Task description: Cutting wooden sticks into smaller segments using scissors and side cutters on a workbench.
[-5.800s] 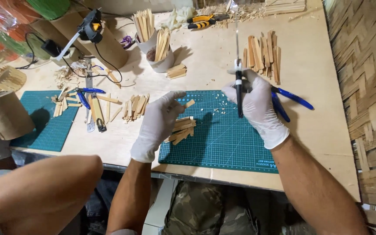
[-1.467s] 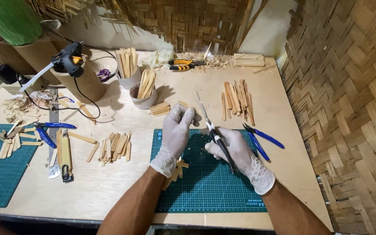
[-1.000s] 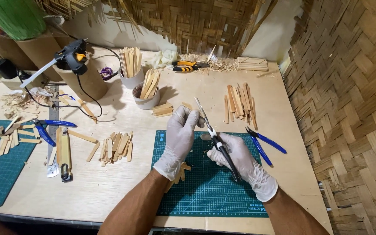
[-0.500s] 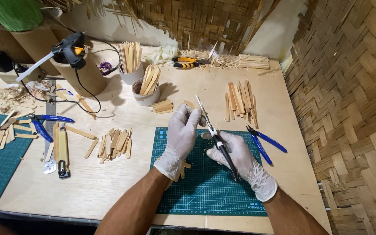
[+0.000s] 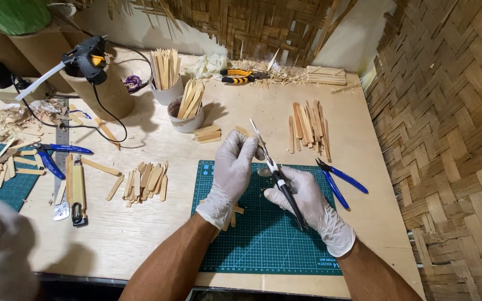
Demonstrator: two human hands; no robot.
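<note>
Currently right hand (image 5: 308, 203) fisted round black handle of craft knife (image 5: 277, 175), blade angled up and away from body. Left hand (image 5: 234, 167) pinches small bamboo piece at blade, fingers curled; piece mostly hidden, sits above green cutting mat (image 5: 269, 228) so chips fall on it. Blue flush cutters (image 5: 338, 181) just beside right hand, within reach. Bamboo strips (image 5: 308, 125) laid out behind mat; cups of sticks (image 5: 188, 103) further back. Glue gun (image 5: 87, 56) parked on cardboard tube, well apart.
</note>
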